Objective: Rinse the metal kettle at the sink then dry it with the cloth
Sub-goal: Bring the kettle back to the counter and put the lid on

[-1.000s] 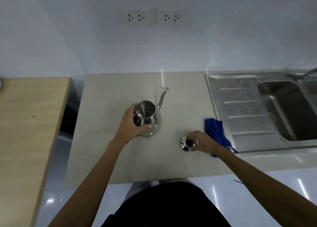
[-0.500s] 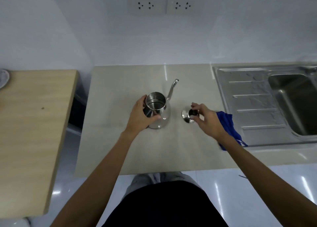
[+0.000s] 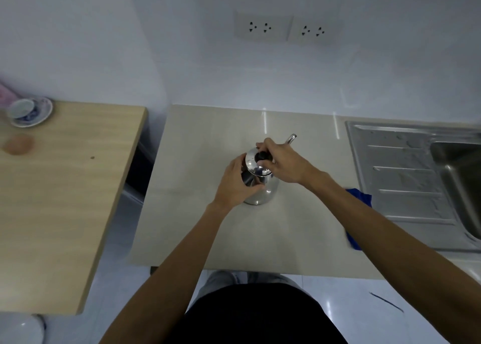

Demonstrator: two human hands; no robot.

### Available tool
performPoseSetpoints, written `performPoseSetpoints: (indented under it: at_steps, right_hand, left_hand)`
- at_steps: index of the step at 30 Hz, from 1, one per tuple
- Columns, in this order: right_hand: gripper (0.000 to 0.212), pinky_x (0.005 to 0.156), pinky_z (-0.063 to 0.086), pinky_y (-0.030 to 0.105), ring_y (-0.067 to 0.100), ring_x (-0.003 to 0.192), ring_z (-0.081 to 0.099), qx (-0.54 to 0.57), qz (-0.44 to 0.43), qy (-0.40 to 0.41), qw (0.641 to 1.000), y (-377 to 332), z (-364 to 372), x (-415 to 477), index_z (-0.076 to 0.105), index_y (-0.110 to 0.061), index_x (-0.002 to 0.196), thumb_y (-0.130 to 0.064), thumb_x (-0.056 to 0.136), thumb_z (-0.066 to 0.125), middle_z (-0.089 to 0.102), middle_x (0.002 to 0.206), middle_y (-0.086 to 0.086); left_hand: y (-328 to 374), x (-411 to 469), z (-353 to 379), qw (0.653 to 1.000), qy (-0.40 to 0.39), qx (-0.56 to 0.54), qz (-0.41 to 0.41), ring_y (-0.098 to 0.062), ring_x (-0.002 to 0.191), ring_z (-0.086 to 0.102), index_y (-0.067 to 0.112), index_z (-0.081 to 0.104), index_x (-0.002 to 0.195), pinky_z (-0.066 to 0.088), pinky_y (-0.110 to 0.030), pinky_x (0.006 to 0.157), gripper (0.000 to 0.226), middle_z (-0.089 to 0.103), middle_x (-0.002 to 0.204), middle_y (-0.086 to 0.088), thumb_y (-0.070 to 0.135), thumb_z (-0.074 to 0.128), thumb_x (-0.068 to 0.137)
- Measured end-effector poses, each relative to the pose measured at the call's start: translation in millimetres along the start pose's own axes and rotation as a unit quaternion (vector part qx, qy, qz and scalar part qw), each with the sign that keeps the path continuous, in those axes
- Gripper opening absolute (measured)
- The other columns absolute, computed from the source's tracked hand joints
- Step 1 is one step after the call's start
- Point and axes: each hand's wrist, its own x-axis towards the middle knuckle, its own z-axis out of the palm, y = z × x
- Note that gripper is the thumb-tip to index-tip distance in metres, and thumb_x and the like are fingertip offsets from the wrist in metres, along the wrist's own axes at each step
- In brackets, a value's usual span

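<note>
The shiny metal kettle (image 3: 263, 191) stands upright on the beige counter (image 3: 208, 146), its thin spout (image 3: 291, 138) pointing to the far right. My left hand (image 3: 236, 182) wraps around the kettle's left side. My right hand (image 3: 281, 161) pinches the black knob of the metal lid (image 3: 253, 159), which sits on the kettle's mouth, slightly tilted. A blue cloth (image 3: 360, 198) lies on the counter to the right, partly hidden by my right forearm. The steel sink (image 3: 458, 166) is at the far right edge.
The sink's ribbed drainboard (image 3: 400, 177) lies between cloth and basin. A wooden table (image 3: 59, 192) stands to the left across a gap, bearing a blue-patterned cup and saucer (image 3: 28, 110). Two wall socket plates (image 3: 286, 29) sit above the counter.
My right hand carried the lid from the counter near the cloth over to the kettle and set it on the open mouth. My left hand kept hold of the kettle.
</note>
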Motion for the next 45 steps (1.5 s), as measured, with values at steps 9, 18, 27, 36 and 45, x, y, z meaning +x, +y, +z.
performPoseSetpoints:
  at_steps: [9, 18, 27, 36, 45]
  right_hand:
    - [0.024, 0.087, 0.054, 0.052, 0.042, 0.121, 0.059, -0.020, 0.009, -0.028, 0.999, -4, 1, 3, 0.032, -0.022, 0.098, -0.010, 0.095, 0.053, 0.068, 0.107, 0.025]
    - [0.033, 0.081, 0.056, 0.048, 0.041, 0.098, 0.063, -0.064, 0.024, -0.071, 0.995, -4, -7, 15, 0.027, -0.027, 0.091, -0.011, 0.092, 0.056, 0.067, 0.115, 0.023]
    - [0.028, 0.096, 0.052, 0.051, 0.034, 0.128, 0.057, -0.011, 0.061, -0.052, 0.997, -4, -3, 12, 0.037, -0.019, 0.094, -0.004, 0.091, 0.061, 0.066, 0.120, 0.017]
    - [0.024, 0.093, 0.052, 0.052, 0.037, 0.119, 0.059, 0.022, 0.061, -0.093, 0.994, -2, -9, 9, 0.042, -0.019, 0.096, -0.003, 0.093, 0.060, 0.063, 0.110, 0.007]
    - [0.045, 0.099, 0.050, 0.031, 0.026, 0.114, 0.066, 0.069, 0.149, 0.204, 0.965, 52, 33, -80, 0.058, -0.006, 0.133, -0.029, 0.096, 0.066, 0.068, 0.129, 0.010]
  left_hand:
    - [-3, 3, 1, 1.000, -0.016, 0.017, -0.008, -0.026, 0.127, 0.055, 0.022, 0.049, 0.140, 0.050, -0.047, 0.105, 0.085, 0.059, 0.134, -0.003, 0.033, 0.091, 0.067]
    - [-8, 2, 3, 0.999, -0.009, 0.019, -0.024, -0.024, 0.137, 0.046, 0.017, 0.037, 0.152, 0.045, -0.047, 0.112, 0.101, 0.048, 0.148, -0.002, 0.035, 0.092, 0.069]
    - [-11, 2, 4, 1.000, -0.007, 0.011, -0.028, -0.023, 0.139, 0.044, 0.016, 0.036, 0.153, 0.043, -0.046, 0.115, 0.101, 0.046, 0.151, -0.002, 0.036, 0.091, 0.070]
    - [7, -10, 18, 0.998, 0.047, -0.032, -0.028, -0.026, 0.118, 0.059, 0.014, 0.052, 0.135, 0.053, -0.048, 0.099, 0.077, 0.062, 0.125, -0.005, 0.024, 0.090, 0.068]
    - [10, -13, 32, 0.997, 0.077, -0.006, 0.005, -0.030, 0.134, 0.052, 0.010, 0.048, 0.144, 0.044, -0.047, 0.113, 0.076, 0.056, 0.142, -0.011, 0.046, 0.077, 0.083]
